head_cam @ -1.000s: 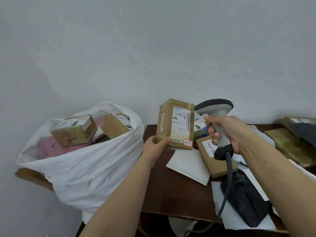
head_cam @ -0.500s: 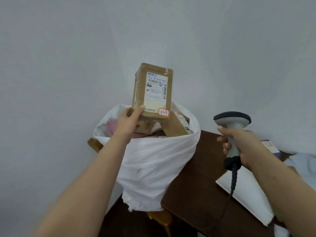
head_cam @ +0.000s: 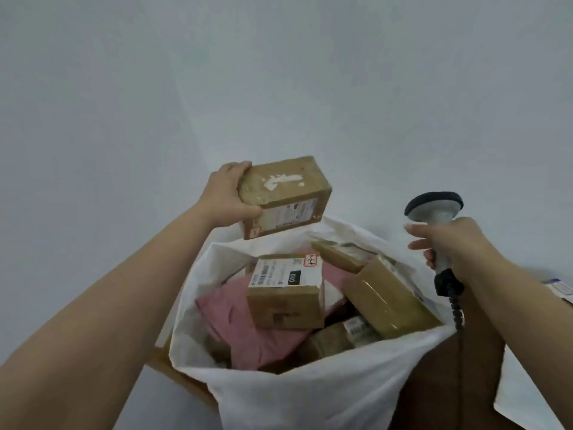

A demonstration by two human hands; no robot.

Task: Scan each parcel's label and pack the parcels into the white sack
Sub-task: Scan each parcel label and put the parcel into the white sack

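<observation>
My left hand (head_cam: 228,195) grips a brown cardboard parcel (head_cam: 283,193) by its left end, tipped on its side with the label facing down and toward me. The parcel hangs in the air above the far rim of the open white sack (head_cam: 310,395). In the sack lie a labelled brown box (head_cam: 285,291), a long brown box (head_cam: 383,294) leaning at the right, pink mailers (head_cam: 245,330) and smaller parcels below. My right hand (head_cam: 449,243) holds a grey barcode scanner (head_cam: 434,209) upright to the right of the sack, its black cable hanging down.
The dark wooden table (head_cam: 446,383) lies at the lower right, touching the sack. A white mailer (head_cam: 524,395) and a labelled item (head_cam: 558,287) sit at the right edge. A wooden seat edge (head_cam: 173,377) shows under the sack. A plain pale wall is behind.
My left hand carried the parcel from the table over to the sack and turned it from upright onto its side. My view swung left and down onto the sack. The scanner stayed in my right hand.
</observation>
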